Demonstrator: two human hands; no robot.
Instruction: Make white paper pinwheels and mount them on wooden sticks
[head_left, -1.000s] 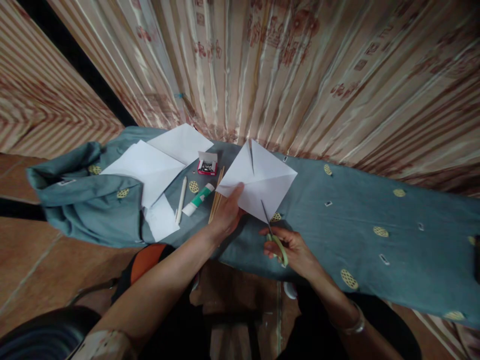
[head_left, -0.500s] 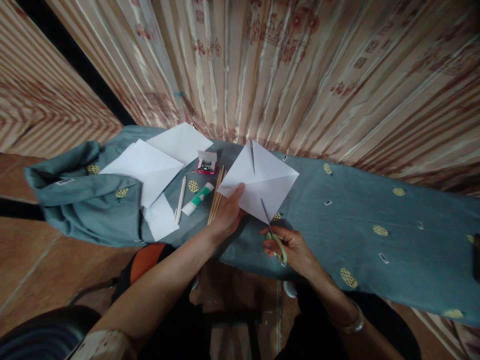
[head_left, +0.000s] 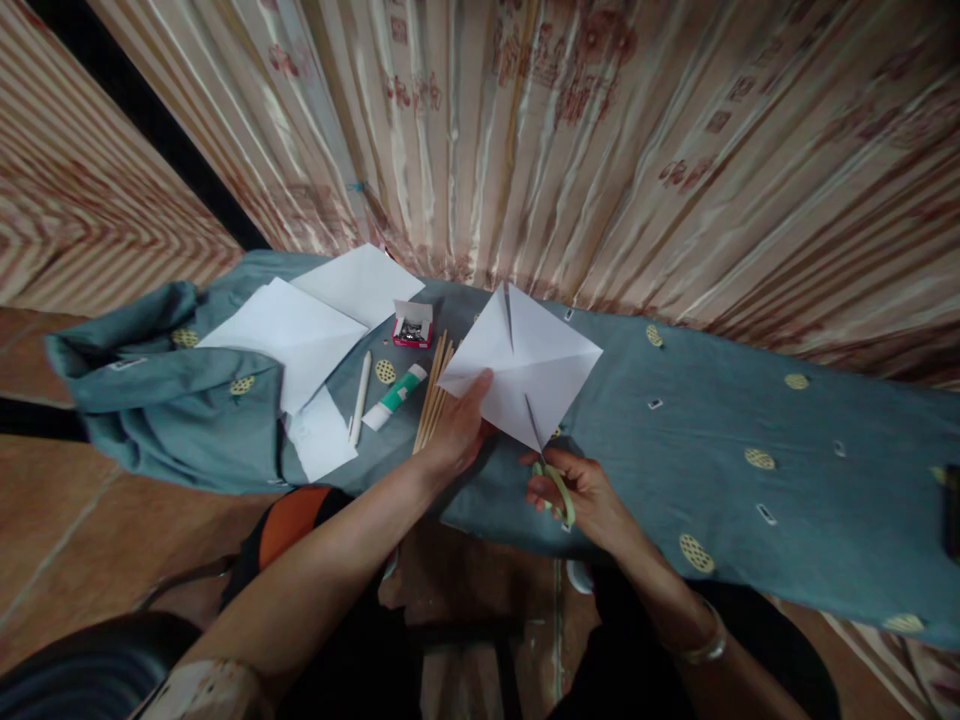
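Observation:
A white square sheet of paper [head_left: 551, 350], creased and turned like a diamond, is pinched at its left side by my left hand [head_left: 459, 425], thumb on top. One slit runs from its far corner toward the middle. My right hand [head_left: 581, 490] grips scissors [head_left: 556, 490] with pale green handles. Their blades lie across the paper at its near corner, pointing toward the centre. Just left of my left hand lie several thin wooden sticks [head_left: 433, 395], partly hidden by that hand.
On the teal cloth [head_left: 720, 400] to the left are a green-and-white glue tube [head_left: 396, 397], a white pen [head_left: 360, 400], a small open red box [head_left: 412, 325] and more white paper [head_left: 300, 335]. A pleated curtain [head_left: 480, 130] hangs along the far edge.
The paper has shifted very slightly to the right with my left hand. The scissors stay at its near corner, almost unmoved.

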